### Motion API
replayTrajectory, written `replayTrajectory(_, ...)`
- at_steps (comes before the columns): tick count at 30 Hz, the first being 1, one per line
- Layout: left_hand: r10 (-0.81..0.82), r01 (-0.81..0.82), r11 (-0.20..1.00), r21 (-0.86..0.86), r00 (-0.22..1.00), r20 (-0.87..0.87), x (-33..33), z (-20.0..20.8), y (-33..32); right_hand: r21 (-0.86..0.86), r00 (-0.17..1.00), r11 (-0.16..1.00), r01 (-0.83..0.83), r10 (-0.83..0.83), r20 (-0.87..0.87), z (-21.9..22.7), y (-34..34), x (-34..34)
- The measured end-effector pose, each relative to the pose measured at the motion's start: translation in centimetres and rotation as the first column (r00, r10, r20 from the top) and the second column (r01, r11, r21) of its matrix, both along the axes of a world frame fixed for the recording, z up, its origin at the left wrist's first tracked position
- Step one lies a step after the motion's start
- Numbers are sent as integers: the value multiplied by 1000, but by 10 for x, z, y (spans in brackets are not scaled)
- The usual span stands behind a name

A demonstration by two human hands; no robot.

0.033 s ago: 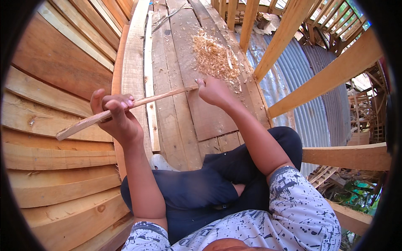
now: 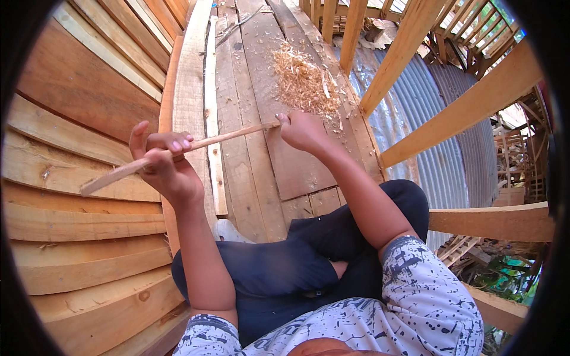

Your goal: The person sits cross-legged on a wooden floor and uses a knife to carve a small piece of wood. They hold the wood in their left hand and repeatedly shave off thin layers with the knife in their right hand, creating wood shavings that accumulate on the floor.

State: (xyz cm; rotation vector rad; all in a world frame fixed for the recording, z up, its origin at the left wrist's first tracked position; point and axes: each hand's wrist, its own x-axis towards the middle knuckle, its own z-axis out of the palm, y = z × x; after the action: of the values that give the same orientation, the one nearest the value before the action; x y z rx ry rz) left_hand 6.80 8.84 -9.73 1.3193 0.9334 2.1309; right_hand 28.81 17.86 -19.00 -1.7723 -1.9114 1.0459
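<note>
A long, slim wooden stick [image 2: 228,136] stretches across in front of me, raised above the floorboards. Its wider, flatter end points left, past my left hand. My left hand [image 2: 172,163] pinches the stick between thumb and fingers, with one finger lifted away from it. At the narrower end, my right hand [image 2: 303,130] is closed in a fist around the tip, so that end is hidden. A small shiny spot shows by the right thumb; I cannot make out what it is. Both forearms reach over my crossed legs in dark trousers [image 2: 267,267].
Wood shavings [image 2: 303,80] are heaped on the plank floor [image 2: 246,172] beyond my right hand. A pale strip of wood [image 2: 212,118] lies along the floor. On the left rises a plank wall [image 2: 83,219]. Wooden posts [image 2: 463,107] and corrugated metal sheeting [image 2: 415,101] border the right.
The stick has turned slightly in my left hand, and that hand's fingers have shifted a little. My right hand is almost unmoved.
</note>
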Motion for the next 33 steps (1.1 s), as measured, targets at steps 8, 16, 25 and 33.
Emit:
replayTrajectory(8, -236, 237, 971, -28, 972, 6, -5, 10, -2, -2, 965, 994, -111, 107, -240, -27, -9, -17)
replayTrajectory(16, -401, 388, 906, 167, 915, 49, -11, 3, 1, 302, 956, 933, -194, 249, -157, 25, -46, -35)
replayTrajectory(25, -315, 350, 933, 85, 906, -284, -6, 21, -7, 226, 980, 963, -145, 171, -101, 25, -49, -23)
replayTrajectory(33, -529, 559, 808, 186, 827, -190, 2, 29, -26, 263, 979, 947, -186, 200, -30, 62, -83, -23)
